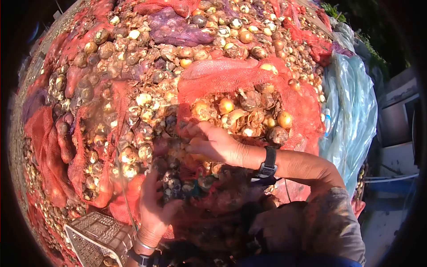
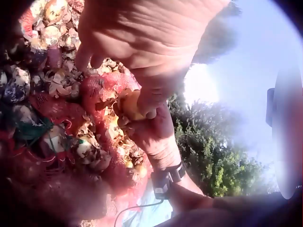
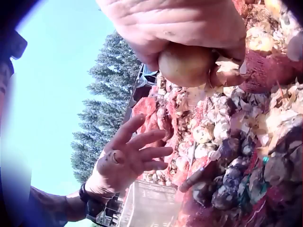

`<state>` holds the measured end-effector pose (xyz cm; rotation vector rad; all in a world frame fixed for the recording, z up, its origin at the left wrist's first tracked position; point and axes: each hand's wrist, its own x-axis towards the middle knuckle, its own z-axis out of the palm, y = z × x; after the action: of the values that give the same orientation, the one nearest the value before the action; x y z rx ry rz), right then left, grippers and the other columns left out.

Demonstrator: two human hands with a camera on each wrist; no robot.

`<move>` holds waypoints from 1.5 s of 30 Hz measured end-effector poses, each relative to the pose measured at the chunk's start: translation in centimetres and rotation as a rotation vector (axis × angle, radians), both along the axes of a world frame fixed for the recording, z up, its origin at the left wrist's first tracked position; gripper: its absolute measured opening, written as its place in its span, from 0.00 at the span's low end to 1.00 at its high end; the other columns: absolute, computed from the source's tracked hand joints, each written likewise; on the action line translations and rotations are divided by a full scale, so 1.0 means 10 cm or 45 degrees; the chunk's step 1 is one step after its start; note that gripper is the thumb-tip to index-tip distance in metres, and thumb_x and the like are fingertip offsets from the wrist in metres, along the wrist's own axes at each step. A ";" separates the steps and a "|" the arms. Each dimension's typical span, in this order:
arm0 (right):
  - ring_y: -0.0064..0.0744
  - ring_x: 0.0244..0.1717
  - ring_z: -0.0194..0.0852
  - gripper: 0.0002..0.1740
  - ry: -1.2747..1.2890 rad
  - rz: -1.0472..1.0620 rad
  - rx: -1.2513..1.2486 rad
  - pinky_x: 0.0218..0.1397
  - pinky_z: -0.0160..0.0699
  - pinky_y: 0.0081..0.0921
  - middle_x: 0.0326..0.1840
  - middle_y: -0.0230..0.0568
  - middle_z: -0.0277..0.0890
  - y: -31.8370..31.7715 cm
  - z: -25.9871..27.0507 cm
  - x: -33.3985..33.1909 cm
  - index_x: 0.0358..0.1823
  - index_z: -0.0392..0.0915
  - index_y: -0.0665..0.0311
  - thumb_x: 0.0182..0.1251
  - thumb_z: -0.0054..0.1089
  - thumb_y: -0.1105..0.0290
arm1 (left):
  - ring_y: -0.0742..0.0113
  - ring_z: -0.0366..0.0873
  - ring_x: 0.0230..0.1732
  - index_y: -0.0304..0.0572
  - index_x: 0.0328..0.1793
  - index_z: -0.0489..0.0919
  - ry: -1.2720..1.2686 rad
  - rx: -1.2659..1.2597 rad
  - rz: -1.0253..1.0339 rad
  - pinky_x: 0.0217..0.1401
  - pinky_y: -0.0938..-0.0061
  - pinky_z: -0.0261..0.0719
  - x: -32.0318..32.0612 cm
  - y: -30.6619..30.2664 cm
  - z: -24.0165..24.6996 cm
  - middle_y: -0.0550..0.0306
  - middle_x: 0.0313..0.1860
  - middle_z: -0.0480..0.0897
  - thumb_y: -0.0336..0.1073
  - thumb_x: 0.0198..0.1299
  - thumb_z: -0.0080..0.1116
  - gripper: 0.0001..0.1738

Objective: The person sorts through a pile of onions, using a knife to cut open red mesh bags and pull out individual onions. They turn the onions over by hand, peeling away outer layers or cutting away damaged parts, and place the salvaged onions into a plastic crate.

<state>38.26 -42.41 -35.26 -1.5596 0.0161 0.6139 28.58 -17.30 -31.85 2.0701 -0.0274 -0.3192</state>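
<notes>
One round yellow-brown onion (image 3: 185, 64) is gripped in the right hand (image 1: 213, 143), fingers curled, against the heap of red mesh sacks (image 1: 231, 75); the left hand (image 1: 153, 207) is spread wide by the near netting, seemingly to steady it.

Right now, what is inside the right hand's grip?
The right hand curls round one pale yellow onion, its lower side showing in the right wrist view. Its upper part is covered, so anything else held there cannot be seen.
</notes>
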 end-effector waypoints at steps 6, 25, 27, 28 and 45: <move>0.36 0.44 0.83 0.32 0.196 0.281 0.525 0.47 0.81 0.31 0.39 0.44 0.84 0.20 0.31 -0.47 0.64 0.70 0.69 0.60 0.68 0.64 | 0.46 0.79 0.53 0.35 0.61 0.75 -0.389 0.155 -0.184 0.56 0.63 0.79 0.12 -0.18 0.08 0.41 0.52 0.78 0.28 0.43 0.68 0.34; 0.40 0.49 0.80 0.11 -0.220 -0.560 1.045 0.61 0.79 0.44 0.47 0.38 0.83 -1.06 0.66 0.82 0.45 0.80 0.61 0.74 0.52 0.63 | 0.35 0.77 0.54 0.35 0.58 0.78 -0.249 1.330 -0.079 0.56 0.52 0.76 -0.58 1.98 0.37 0.36 0.57 0.78 0.29 0.47 0.64 0.27; 0.43 0.50 0.80 0.11 -0.317 -0.459 1.184 0.63 0.75 0.51 0.44 0.39 0.83 -1.36 1.19 0.46 0.44 0.80 0.60 0.74 0.53 0.61 | 0.36 0.78 0.51 0.36 0.57 0.79 -0.261 1.369 -0.176 0.53 0.51 0.77 -0.41 1.60 0.36 0.38 0.54 0.80 0.28 0.47 0.64 0.26; 0.46 0.51 0.80 0.11 -0.346 -0.841 1.078 0.64 0.73 0.56 0.40 0.40 0.83 -1.44 1.43 0.24 0.43 0.79 0.60 0.74 0.52 0.61 | 0.37 0.78 0.50 0.36 0.57 0.79 -0.263 1.295 -0.219 0.53 0.53 0.78 -0.27 1.46 0.28 0.38 0.52 0.81 0.28 0.48 0.64 0.26; 0.23 0.41 0.79 0.18 -0.400 0.033 -0.015 0.46 0.73 0.23 0.37 0.32 0.85 -1.14 1.11 0.61 0.40 0.85 0.63 0.67 0.61 0.54 | 0.56 0.84 0.37 0.36 0.60 0.76 -0.218 0.122 -0.130 0.42 0.66 0.81 1.93 -1.73 -0.79 0.53 0.36 0.84 0.41 0.62 0.62 0.24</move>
<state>44.40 -53.82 -24.15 -1.6551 -0.2382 0.3839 47.91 -34.64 -39.76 2.1908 -0.2254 -0.2078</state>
